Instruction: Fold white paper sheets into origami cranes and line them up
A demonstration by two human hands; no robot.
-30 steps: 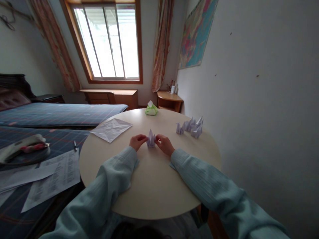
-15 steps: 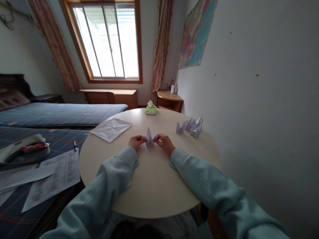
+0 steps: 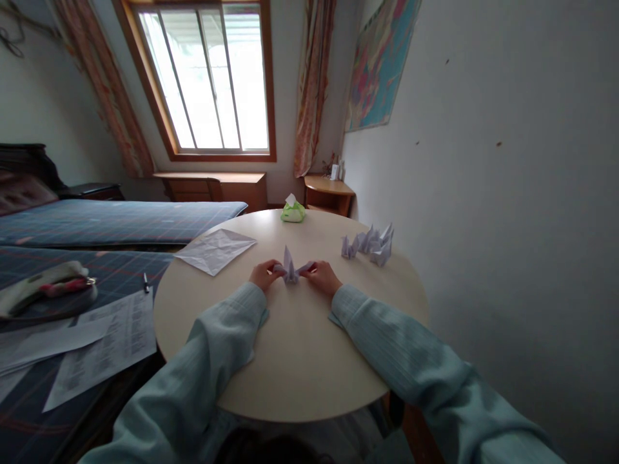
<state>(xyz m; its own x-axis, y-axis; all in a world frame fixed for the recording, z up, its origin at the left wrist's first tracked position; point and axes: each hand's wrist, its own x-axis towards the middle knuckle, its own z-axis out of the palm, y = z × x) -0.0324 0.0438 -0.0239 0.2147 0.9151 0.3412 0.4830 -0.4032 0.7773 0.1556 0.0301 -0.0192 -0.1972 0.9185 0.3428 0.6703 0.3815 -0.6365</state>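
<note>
A folded paper crane (image 3: 289,265) is held upright over the middle of the round table (image 3: 309,361), its tall point facing up. My left hand (image 3: 264,275) pinches the wing on the left between thumb and fingers. On the other side, my right hand (image 3: 325,278) pinches the right wing. Both wings are spread outward, and the fingertips cover their ends. Several finished paper cranes (image 3: 370,245) stand grouped at the table's right. A creased sheet of white paper (image 3: 216,251) lies flat at the left.
A green tissue pack (image 3: 293,210) sits at the table's far edge. To the left is a bed (image 3: 120,219) with printed sheets (image 3: 109,348), a pen (image 3: 146,282) and a bag (image 3: 48,290). The white wall (image 3: 507,225) runs along the right.
My right hand has shifted very slightly to the right, and the right wing looks more stretched out. Both hands keep their pinch on the crane.
</note>
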